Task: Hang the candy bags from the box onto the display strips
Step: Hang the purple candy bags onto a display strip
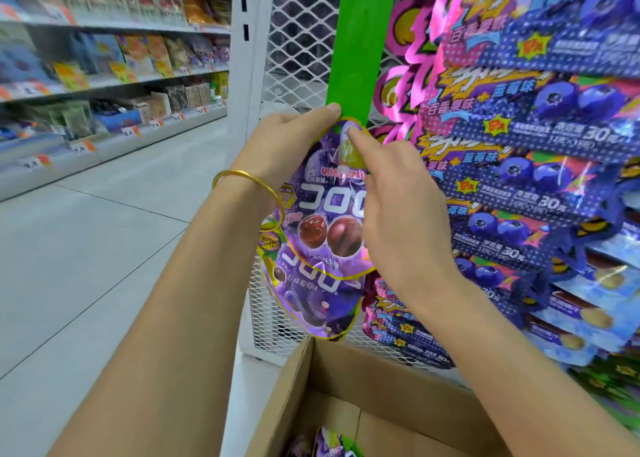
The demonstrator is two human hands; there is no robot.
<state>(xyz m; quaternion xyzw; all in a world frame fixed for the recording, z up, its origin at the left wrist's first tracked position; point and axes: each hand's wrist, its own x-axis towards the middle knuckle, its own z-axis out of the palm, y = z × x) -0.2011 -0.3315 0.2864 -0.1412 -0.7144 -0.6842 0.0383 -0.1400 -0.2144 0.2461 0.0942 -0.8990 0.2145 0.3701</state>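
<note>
Fingers (354,134) of the right hand (398,214) pinch the top of the purple candy bag (322,210), right at the foot of the green display strip (363,41). The left hand (291,141) grips the bag's upper left edge, thumb on the strip. A second purple bag (311,304) hangs just below, partly overlapped. The cardboard box (346,380) sits underneath with more bags (329,442) inside. Blue packets (554,179) crowd the right.

Box (346,387) below bag (325,214) on strip (360,41)

arms: bare, no sleeves | left wrist: thin gold bangle (247,193) | hands: ungloved
</note>
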